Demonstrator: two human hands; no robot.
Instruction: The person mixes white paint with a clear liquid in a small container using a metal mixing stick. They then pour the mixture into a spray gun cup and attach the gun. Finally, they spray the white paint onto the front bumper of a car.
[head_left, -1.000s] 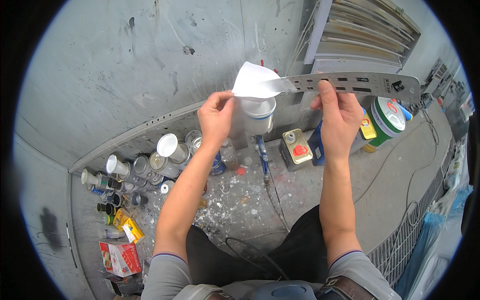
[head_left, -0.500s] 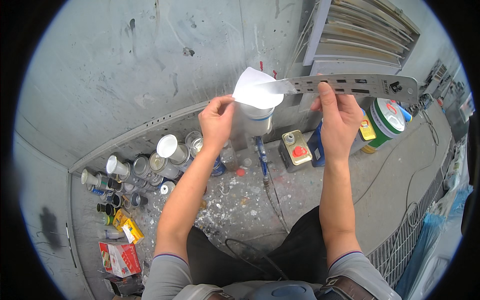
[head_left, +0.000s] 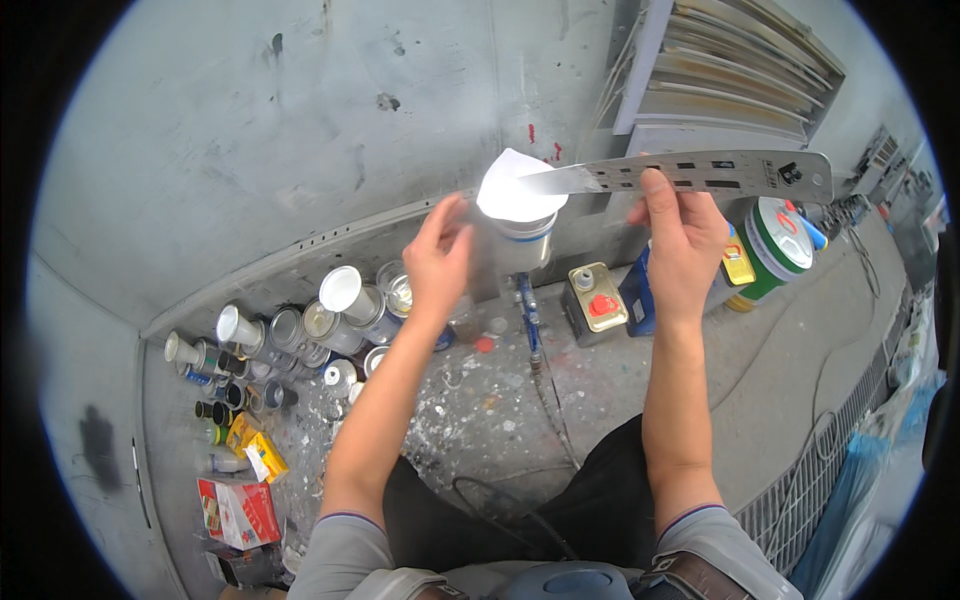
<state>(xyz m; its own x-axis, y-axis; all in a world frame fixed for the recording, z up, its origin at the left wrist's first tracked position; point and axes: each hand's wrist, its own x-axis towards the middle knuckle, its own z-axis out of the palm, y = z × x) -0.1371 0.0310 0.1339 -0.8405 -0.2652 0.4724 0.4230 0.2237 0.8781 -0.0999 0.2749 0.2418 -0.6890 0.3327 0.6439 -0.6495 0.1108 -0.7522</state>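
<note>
My right hand (head_left: 682, 228) grips a flat metal mixing stick (head_left: 730, 173) with rows of dark slots, held almost level. Its whitish left end reaches over a white paper strainer (head_left: 508, 198), whose depth I cannot make out. Below the strainer is a clear cup (head_left: 535, 250) with a blue band round its rim. Under the cup runs a blue, paint-spotted fitting (head_left: 528, 310) with a hose leading down. My left hand (head_left: 436, 265), slightly blurred, hovers just left of the cup, fingers loosely bent and apart, holding nothing.
Paint cans and white cups (head_left: 343, 292) crowd the floor along the wall at left, near a red and white box (head_left: 240, 512). At right stand a metal tin with a red cap (head_left: 597, 303), a blue container (head_left: 640, 292) and a green-white bucket (head_left: 782, 240). Cables cross the floor.
My left hand has let go of the strainer's edge and drawn back from it, its fingers now apart. The right hand and the mixing stick stay nearly where they were.
</note>
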